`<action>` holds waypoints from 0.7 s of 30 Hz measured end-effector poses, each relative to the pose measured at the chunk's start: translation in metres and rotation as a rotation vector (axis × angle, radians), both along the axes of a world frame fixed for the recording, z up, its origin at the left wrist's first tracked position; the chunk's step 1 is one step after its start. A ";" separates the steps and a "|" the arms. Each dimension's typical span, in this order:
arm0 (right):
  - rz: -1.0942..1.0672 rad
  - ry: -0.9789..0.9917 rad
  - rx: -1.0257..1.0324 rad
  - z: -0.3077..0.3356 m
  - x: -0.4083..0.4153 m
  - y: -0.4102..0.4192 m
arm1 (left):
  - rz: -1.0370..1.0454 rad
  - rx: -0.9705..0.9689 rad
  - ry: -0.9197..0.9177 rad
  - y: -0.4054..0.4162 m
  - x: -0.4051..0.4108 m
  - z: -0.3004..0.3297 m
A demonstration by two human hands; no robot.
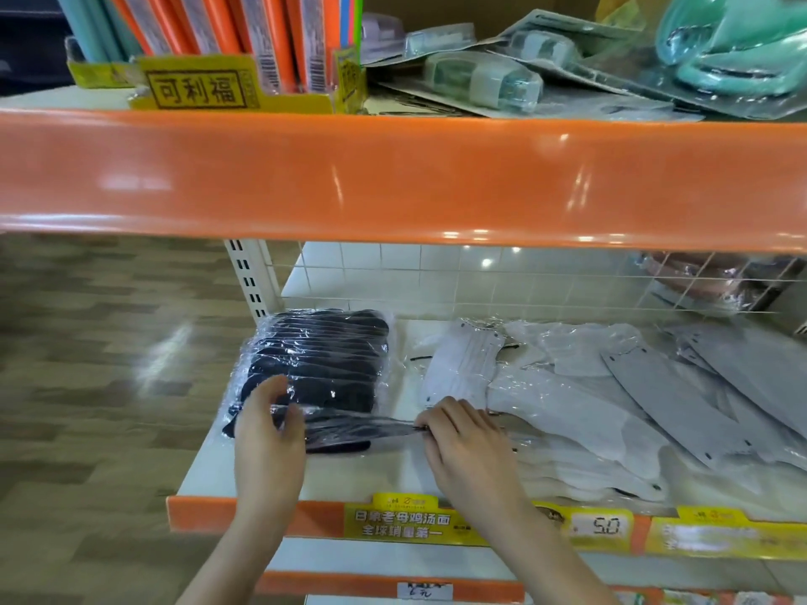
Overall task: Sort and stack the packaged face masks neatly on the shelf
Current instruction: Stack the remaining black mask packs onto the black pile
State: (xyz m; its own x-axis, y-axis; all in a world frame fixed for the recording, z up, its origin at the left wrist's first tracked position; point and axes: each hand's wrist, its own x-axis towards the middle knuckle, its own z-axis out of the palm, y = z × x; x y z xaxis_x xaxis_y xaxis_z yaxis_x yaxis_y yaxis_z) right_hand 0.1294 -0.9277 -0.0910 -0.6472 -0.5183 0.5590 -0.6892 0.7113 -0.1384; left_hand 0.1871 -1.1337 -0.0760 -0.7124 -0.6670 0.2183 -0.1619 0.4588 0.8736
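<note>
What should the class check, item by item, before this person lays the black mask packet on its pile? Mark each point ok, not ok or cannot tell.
1. Left hand grips the clear-wrapped black mask packet at its left end: ok.
2. Right hand pinches the packet's right end: ok.
3. Packet is over the wrapped black mask pile, not the grey ones: ok.
4. Packet edges square with the pile: not ok, it lies skewed.
5. Loose grey mask packets stacked neatly: not ok, they are scattered and overlapping.
6. Pile sits firmly against the white wire-grid back panel: cannot tell.
</note>
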 end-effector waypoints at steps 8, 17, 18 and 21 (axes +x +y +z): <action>0.024 0.043 -0.090 0.011 0.006 -0.043 | -0.377 -1.060 0.198 -0.031 0.013 -0.009; 0.062 0.000 -0.038 -0.001 0.006 -0.085 | -0.227 -1.047 0.195 -0.069 0.004 -0.031; 0.043 -0.020 -0.030 -0.003 0.006 -0.088 | -0.221 -1.029 0.192 -0.072 0.004 -0.033; -0.006 -0.098 0.011 -0.013 0.007 -0.095 | -0.218 -0.983 0.132 -0.080 0.004 -0.043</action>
State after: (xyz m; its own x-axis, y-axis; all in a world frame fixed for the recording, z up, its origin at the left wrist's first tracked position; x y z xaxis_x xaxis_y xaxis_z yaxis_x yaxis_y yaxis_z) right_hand 0.1364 -1.0228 -0.1045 -0.7018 -0.5198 0.4871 -0.6683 0.7172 -0.1976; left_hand 0.1910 -1.2132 -0.1188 -0.7273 -0.0082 0.6863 0.0818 0.9918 0.0986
